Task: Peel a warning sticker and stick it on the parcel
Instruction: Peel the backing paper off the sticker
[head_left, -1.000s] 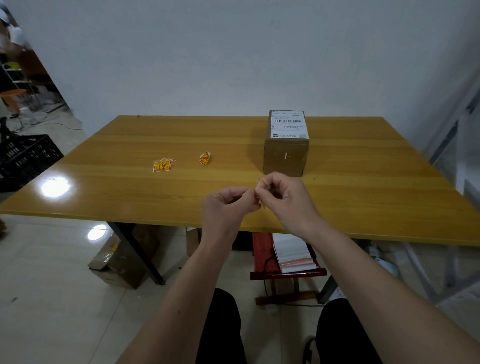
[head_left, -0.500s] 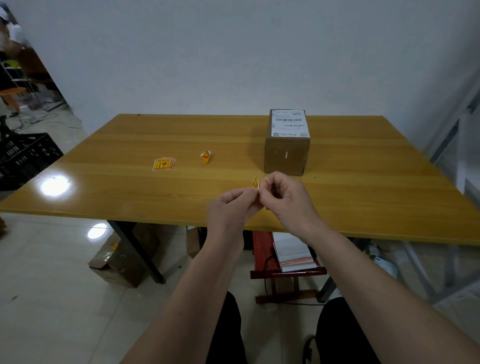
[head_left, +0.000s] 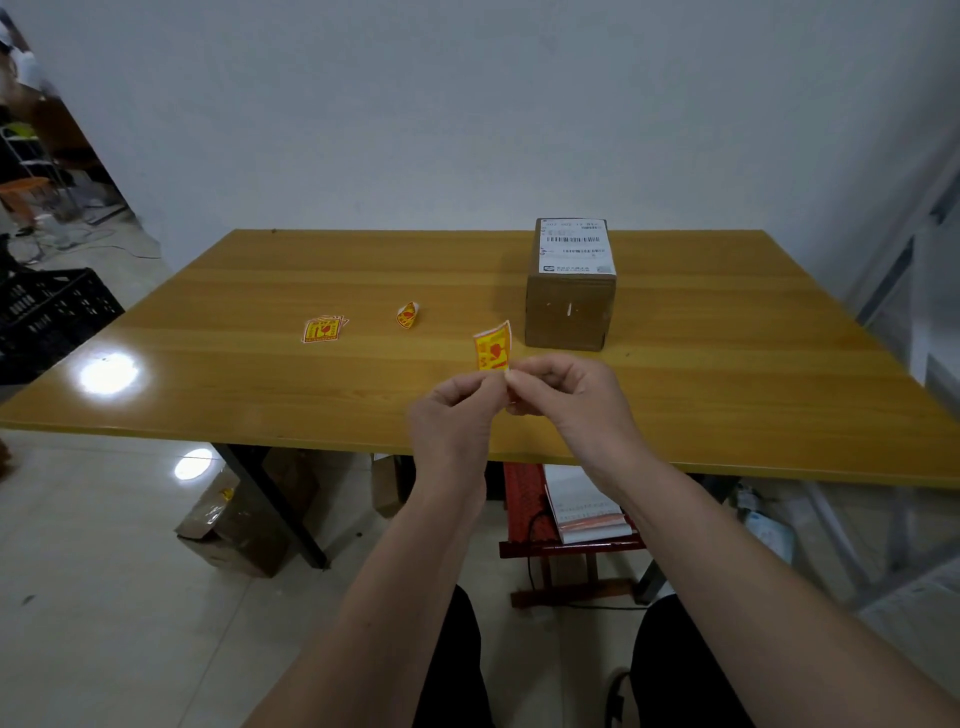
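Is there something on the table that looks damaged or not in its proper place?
Yes, one thing. A small curled sticker piece lies alone on the table, rolled up instead of flat, apart from the flat sticker stack to its left. The parcel stands upright and looks intact.

We've got open table (head_left: 727, 395) right of the parcel (head_left: 570, 306); left of it, a crumpled backing (head_left: 409, 315) and sticker stack (head_left: 323, 329).
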